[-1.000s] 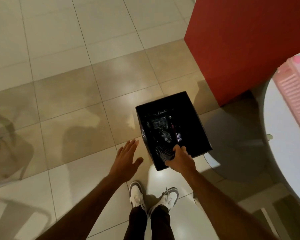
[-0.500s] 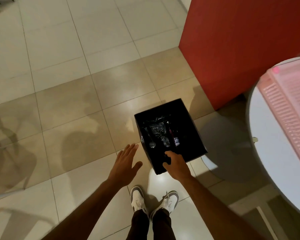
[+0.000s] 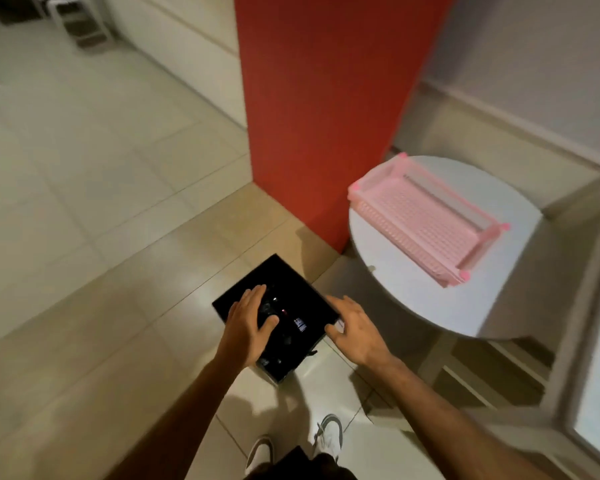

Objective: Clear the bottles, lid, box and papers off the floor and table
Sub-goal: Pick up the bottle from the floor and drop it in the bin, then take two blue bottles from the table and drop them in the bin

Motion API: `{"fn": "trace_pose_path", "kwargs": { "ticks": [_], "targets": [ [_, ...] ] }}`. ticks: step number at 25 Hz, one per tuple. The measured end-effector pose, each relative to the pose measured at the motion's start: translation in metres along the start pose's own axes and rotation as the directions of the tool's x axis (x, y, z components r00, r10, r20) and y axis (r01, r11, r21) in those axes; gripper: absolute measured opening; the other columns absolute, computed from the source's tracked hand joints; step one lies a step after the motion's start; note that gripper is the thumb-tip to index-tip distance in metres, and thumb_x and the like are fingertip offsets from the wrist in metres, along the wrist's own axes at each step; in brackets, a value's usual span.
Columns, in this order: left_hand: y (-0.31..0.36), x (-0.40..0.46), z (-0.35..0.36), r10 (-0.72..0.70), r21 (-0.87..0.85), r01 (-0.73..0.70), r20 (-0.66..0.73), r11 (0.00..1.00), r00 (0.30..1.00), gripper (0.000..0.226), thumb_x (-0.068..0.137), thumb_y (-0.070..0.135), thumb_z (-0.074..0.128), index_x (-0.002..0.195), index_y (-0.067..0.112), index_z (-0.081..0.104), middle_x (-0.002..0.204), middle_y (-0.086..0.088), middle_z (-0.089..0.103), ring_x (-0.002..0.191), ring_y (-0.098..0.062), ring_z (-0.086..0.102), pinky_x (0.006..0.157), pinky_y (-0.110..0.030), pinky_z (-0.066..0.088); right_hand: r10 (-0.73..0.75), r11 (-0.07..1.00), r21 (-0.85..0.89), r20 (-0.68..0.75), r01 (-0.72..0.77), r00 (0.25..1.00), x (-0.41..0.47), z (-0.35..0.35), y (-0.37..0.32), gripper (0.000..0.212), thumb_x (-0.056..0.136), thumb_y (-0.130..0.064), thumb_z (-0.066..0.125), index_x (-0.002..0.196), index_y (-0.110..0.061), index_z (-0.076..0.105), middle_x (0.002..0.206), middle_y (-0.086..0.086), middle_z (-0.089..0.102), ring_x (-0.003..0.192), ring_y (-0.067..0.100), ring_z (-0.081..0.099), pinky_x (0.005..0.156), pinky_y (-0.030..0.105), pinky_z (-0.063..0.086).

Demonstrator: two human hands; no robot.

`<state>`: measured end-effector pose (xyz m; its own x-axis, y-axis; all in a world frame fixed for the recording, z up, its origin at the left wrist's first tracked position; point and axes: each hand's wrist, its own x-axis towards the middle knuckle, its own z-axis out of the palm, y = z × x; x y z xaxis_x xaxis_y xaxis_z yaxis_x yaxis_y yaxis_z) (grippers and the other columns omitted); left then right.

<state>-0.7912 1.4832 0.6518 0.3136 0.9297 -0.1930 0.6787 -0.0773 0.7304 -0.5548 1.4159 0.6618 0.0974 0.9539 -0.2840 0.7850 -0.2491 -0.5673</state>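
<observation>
A black square bin [image 3: 302, 292] stands on the tiled floor just ahead of my feet. Inside it lie dark bottles, one with a white label [image 3: 300, 324], and crumpled dark plastic. My left hand [image 3: 248, 318] hovers over the bin's left half, fingers spread, holding nothing. My right hand [image 3: 355, 329] is at the bin's right rim, fingers apart and empty; whether it touches the rim is unclear. The frame is motion-blurred.
A round white table [image 3: 413, 296] stands to the right with a pink slatted plastic tray [image 3: 426, 216] on it. A red pillar [image 3: 326, 98] rises behind the bin. Pale floor tiles stretch to the left. My white shoes [image 3: 329, 434] are below.
My right hand let go of the bottle into the bin and drew back to the right rim. My left hand moved over the bin. The camera view lifted toward the table.
</observation>
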Motion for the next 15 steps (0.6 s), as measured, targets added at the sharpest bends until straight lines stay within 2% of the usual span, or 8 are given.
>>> {"fn": "trace_pose_path", "kwargs": {
  "ticks": [3,7,11,15],
  "targets": [
    [0.042,-0.01,0.012,0.165,0.016,-0.168,0.112,0.986,0.98,0.069,0.099,0.031,0.058,0.157,0.023,0.023,0.163,0.004,0.024,0.151,-0.011,0.01,0.122,-0.036,0.007,0.13,0.99,0.063,-0.141,-0.122,0.981,-0.056,-0.019,0.009,0.065,0.097,-0.035,0.056,0.155,-0.034,0.026,0.162,-0.009,0.027,0.153,0.013,0.009,0.123,0.044,0.02],
    [0.086,-0.032,0.035,0.327,-0.025,-0.331,0.239,0.943,0.914,0.069,0.1,0.033,0.057,0.158,0.026,0.022,0.162,0.012,0.021,0.145,-0.001,0.005,0.121,-0.037,0.007,0.298,0.952,0.16,-0.294,-0.26,0.908,-0.131,-0.023,0.024,0.067,0.096,-0.034,0.058,0.154,-0.037,0.025,0.163,-0.011,0.023,0.153,0.011,0.009,0.122,0.041,0.018],
    [0.115,-0.059,0.077,0.478,-0.071,-0.491,0.388,0.868,0.788,0.068,0.099,0.037,0.056,0.158,0.027,0.022,0.164,0.011,0.02,0.149,-0.003,0.007,0.124,-0.032,0.005,0.4,0.916,0.202,-0.421,-0.345,0.814,-0.208,-0.02,0.043,0.07,0.096,-0.033,0.058,0.156,-0.035,0.023,0.163,-0.012,0.023,0.153,0.01,0.008,0.121,0.033,0.014],
    [0.164,-0.104,0.123,0.608,-0.142,-0.636,0.505,0.759,0.613,0.067,0.101,0.039,0.053,0.158,0.03,0.02,0.163,0.015,0.017,0.15,-0.001,0.004,0.121,-0.027,0.0,0.504,0.863,0.278,-0.529,-0.422,0.682,-0.3,-0.025,0.066,0.071,0.093,-0.032,0.06,0.156,-0.03,0.026,0.162,-0.009,0.027,0.153,0.014,0.012,0.123,0.03,0.014]
  ]
}}
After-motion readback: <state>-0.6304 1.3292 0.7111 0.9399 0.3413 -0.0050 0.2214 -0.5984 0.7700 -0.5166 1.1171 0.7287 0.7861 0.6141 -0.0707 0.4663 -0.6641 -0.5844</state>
